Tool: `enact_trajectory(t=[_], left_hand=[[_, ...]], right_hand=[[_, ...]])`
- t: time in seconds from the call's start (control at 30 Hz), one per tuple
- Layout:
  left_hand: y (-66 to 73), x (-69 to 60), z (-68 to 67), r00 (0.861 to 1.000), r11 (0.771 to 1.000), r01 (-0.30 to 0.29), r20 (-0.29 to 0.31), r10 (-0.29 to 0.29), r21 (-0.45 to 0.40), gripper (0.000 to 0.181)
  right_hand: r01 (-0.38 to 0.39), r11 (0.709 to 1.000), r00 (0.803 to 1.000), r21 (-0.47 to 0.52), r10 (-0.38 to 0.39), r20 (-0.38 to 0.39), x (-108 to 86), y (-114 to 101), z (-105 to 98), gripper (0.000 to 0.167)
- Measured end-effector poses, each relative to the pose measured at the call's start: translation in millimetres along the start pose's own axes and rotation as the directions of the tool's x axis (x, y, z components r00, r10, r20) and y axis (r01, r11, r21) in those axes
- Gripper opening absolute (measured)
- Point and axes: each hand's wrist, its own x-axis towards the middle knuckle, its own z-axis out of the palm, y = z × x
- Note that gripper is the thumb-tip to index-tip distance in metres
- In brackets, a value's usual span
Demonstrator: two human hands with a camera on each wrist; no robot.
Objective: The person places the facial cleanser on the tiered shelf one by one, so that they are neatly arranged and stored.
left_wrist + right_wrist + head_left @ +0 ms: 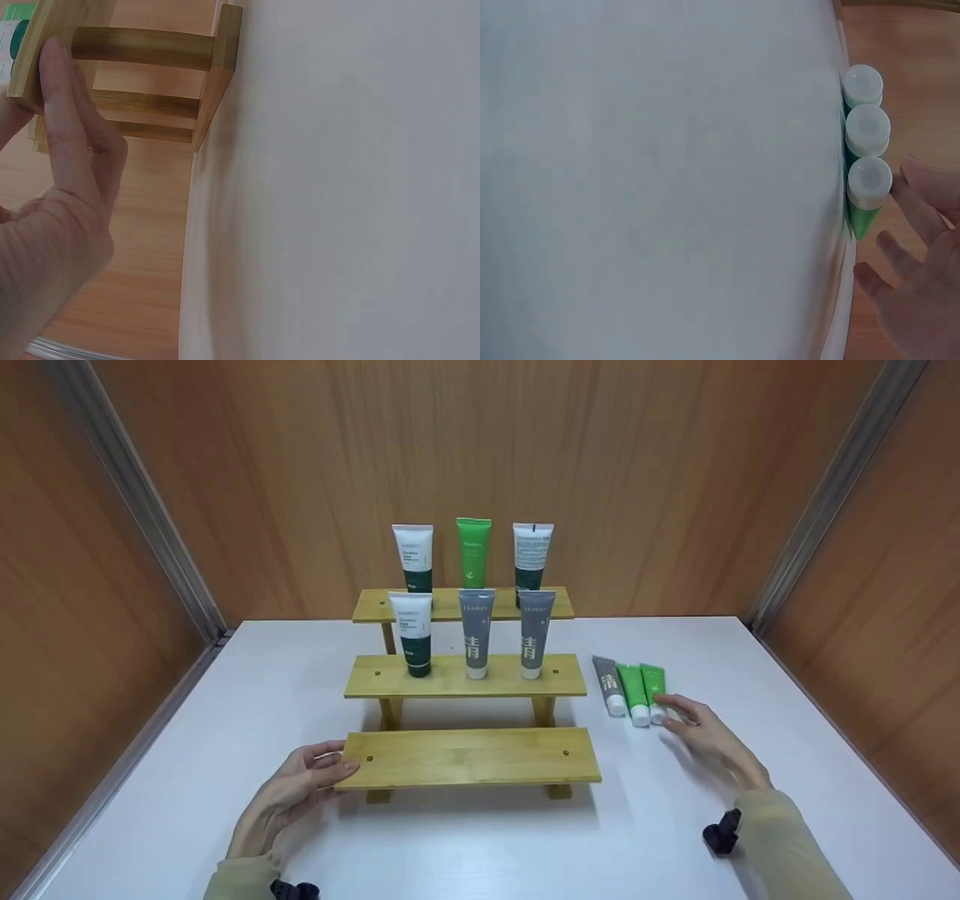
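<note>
A three-step wooden display stand (469, 757) stands mid-table. My left hand (296, 780) grips the left end of its lowest board, thumb on top; in the left wrist view, straight fingers (64, 124) lie against the board's underside. On the right, a grey tube (607, 682) and two green tubes, the middle one (634, 690) and the outer one (653, 682), lie side by side, white caps toward me. My right hand (709, 735) is at the outer green tube with fingers loosely bent. In the right wrist view its fingertips come up to that tube's cap (870, 180); contact is unclear.
The middle board carries a white-and-dark-green tube (411, 626) and two grey tubes, left (476, 630) and right (535, 630). On the top board, a green tube (473, 551) stands between two white-and-dark-green tubes, left (414, 551) and right (532, 551). Wooden walls (480, 450) enclose the white table (465, 855).
</note>
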Motion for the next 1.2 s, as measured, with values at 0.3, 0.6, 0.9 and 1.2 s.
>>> enact_trajectory(t=[0.3,0.6,0.9,1.2], left_hand=[[1.1,0.3,-0.6,1.0,1.0,-0.001,0.017,0.001,0.008,0.076],[0.7,-0.2,-0.8,1.0,1.0,-0.004,0.012,0.004,0.011,0.078],[0.9,-0.6,1.1,1.0,1.0,0.007,-0.016,-0.007,0.015,0.078],[0.8,-1.2,0.0,1.0,1.0,-0.001,-0.004,0.001,0.016,0.076]], right_hand=[[-0.061,0.995,0.998,-0.084,0.058,-0.035,-1.9,-1,-3,0.049],[-0.074,0.988,0.993,-0.138,0.061,-0.097,-9.4,2,-10,0.037],[-0.147,0.976,0.977,-0.16,0.119,-0.176,-11.8,1,-13,0.025],[-0.153,0.968,0.942,-0.201,0.081,-0.326,-11.5,0,-13,0.012]])
